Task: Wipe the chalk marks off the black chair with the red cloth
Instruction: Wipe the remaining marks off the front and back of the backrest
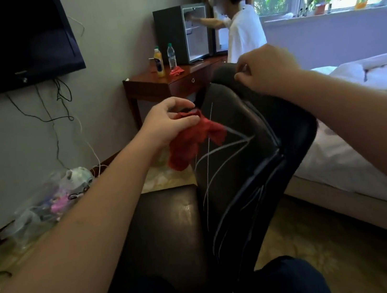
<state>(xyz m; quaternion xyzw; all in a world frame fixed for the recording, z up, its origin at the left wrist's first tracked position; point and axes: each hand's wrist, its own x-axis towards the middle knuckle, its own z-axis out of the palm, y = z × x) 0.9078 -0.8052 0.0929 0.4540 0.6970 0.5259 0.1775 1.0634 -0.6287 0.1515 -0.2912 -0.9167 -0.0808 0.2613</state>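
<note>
Black chair (274, 139): one, seen from behind and above; its backrest is the surface being worked on, and the seat shows no marks that I can make out.
Chalk marks (226, 152): several long white strokes run down and across the backrest, crossing too much for a sure count. They look unsmudged from the top edge to the lower back.
Done: judging by those crisp lines, little or nothing is wiped yet.
Left: seemingly all the strokes, from the upper corner beside the cloth to the thin lines low on the back.
Red cloth (191, 141): bunched and hanging against the upper left edge of the backrest, touching or just over the topmost strokes.
Left hand (171, 122): fingers and thumb pinch the top of the cloth.
Right hand (269, 69): fingers curled over the top of the chair back, apparently steadying it.

Counts
Bed (355, 97): one.
Television (8, 41): one, on the wall.
Desk (153, 87): one.
Mini fridge (171, 36): one, door open.
Second person (243, 31): one, reaching into the fridge.
Plastic bag (45, 201): one, on the floor.
Hands: two.
Red cloths: two, counting a spare cloth (177, 71) on the desk.
Bottles: two, an orange bottle (158, 62) and a clear bottle (171, 55).
</note>
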